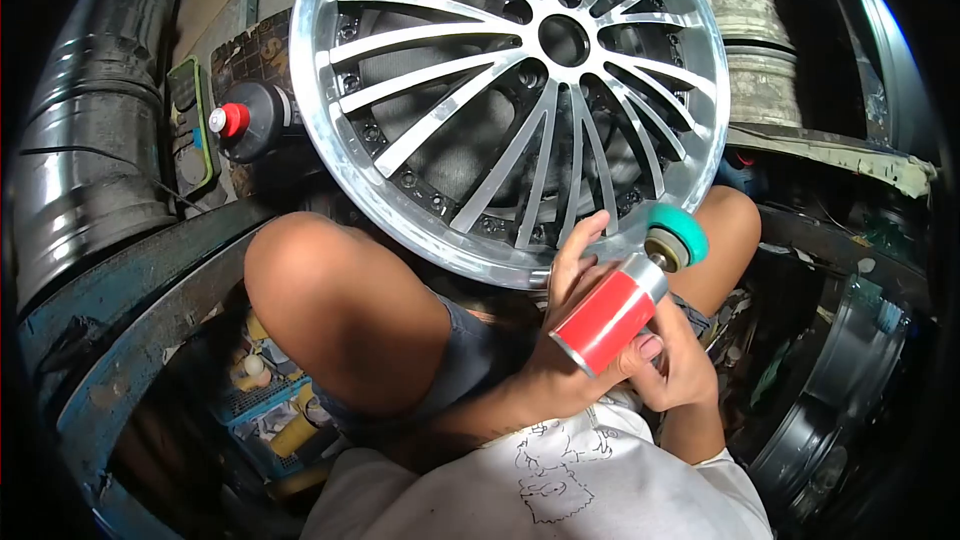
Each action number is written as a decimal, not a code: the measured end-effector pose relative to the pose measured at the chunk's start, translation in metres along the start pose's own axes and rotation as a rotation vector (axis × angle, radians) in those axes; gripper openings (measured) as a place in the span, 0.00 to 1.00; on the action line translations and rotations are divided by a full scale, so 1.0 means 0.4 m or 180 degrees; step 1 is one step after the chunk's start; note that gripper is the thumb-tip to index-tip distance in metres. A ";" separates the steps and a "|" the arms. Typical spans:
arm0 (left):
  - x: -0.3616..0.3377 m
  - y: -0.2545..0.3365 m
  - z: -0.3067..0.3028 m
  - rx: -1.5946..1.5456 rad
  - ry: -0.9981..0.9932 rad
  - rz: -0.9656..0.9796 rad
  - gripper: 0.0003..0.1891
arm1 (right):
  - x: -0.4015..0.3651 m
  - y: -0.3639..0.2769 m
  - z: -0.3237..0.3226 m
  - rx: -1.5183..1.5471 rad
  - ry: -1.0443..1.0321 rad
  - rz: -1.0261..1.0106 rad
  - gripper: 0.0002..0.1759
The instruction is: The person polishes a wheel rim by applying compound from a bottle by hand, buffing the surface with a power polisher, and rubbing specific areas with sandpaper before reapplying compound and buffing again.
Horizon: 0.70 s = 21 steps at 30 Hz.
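A small polisher (611, 312) with a red body and silver ends is held tilted in front of my lap. Its round green pad (684, 232) faces up and to the right, near the wheel's lower rim. My left hand (572, 365) is wrapped around the body from the left and beneath, one finger raised beside the wheel. From the right, my right hand (688, 358) closes against the lower end of the body, its fingers partly hidden. Beyond them, a large silver multi-spoke wheel rim (480, 262) leans above my knees, its face towards me.
A dark bottle (255, 121) with a red cap stands left of the wheel. Big metal drums (95, 130) line the left side. Below my knee sits a blue basket (250, 402) with assorted pieces. More rims (745, 80) are stacked at the right, and a dark rim (825, 430) stands lower right.
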<state>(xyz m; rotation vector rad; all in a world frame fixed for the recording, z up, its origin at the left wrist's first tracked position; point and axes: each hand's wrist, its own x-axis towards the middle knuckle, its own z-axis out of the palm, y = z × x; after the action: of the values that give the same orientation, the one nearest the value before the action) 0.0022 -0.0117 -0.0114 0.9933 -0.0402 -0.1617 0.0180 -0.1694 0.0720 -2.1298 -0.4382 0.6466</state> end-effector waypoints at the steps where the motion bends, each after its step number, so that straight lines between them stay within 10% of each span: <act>1: 0.006 -0.003 -0.001 0.0392 0.0137 0.0314 0.40 | 0.002 -0.003 0.005 -0.0119 -0.0058 0.0012 0.42; 3: -0.003 -0.022 -0.013 0.0956 0.0092 0.0581 0.49 | 0.007 -0.020 0.032 -0.0132 0.0036 0.0168 0.40; 10: -0.010 0.047 -0.029 0.0111 -0.0488 -0.1203 0.26 | 0.060 0.005 0.065 -0.0214 0.0865 0.1005 0.24; 21: 0.004 0.046 -0.040 -0.0269 0.0772 -0.0851 0.22 | 0.275 0.012 -0.033 0.0556 -0.0951 0.0847 0.23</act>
<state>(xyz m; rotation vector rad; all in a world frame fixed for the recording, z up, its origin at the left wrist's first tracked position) 0.0078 0.0112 -0.0046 0.9252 0.3199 -0.2841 0.1146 -0.1237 0.0429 -1.9463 -0.2470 1.1225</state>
